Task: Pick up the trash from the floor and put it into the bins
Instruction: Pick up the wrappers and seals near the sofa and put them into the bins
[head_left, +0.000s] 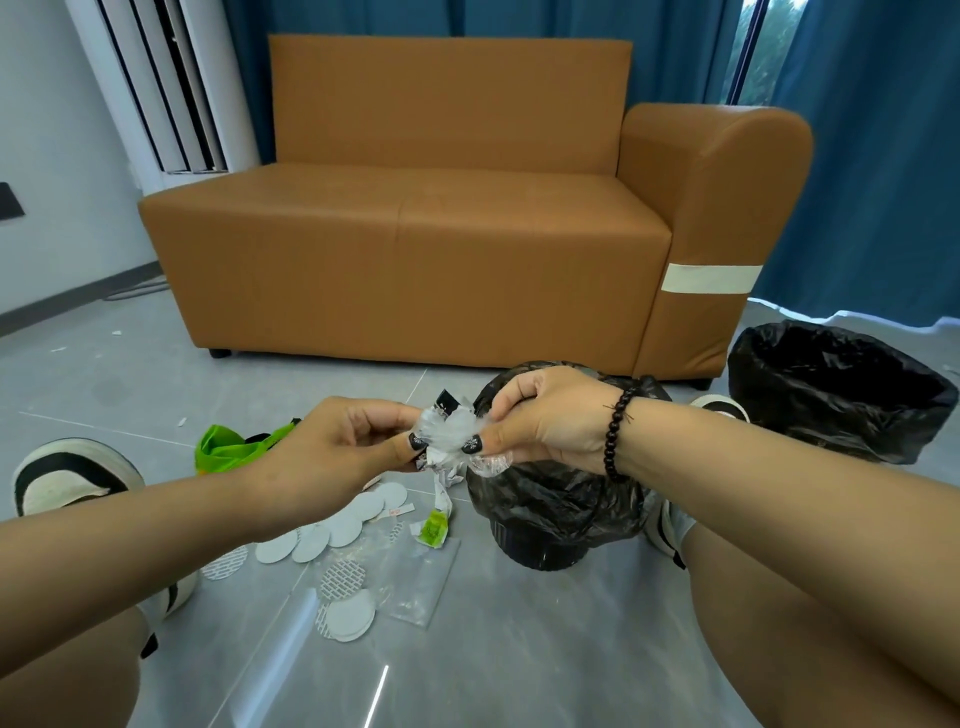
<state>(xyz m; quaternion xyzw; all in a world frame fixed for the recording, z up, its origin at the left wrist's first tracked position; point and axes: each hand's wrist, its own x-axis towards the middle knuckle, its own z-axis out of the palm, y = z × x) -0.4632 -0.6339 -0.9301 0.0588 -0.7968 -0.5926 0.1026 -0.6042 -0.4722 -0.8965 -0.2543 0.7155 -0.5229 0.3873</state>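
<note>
Midway: wrapper wad (448, 434) pinched between left hand (332, 441) and right hand (545, 421) beside bin (550, 514) (pads (332, 530), sachet (432, 529) left on floor (519, 649)).

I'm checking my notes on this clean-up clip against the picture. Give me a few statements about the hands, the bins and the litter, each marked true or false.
1. Both hands pinch one crumpled clear wrapper. True: left hand and right hand each hold a side.
2. The wrapper is held beside the near bin, lined with a black bag. True.
3. Only one bin is in view. False: a second black-lined bin stands further right by the sofa.
4. The floor in front of the person is already cleared. False: white round pads, a clear plastic bag and a small green packet lie there.
5. The left wrist wears a bead bracelet. False: the bracelet is on the right wrist.
</note>
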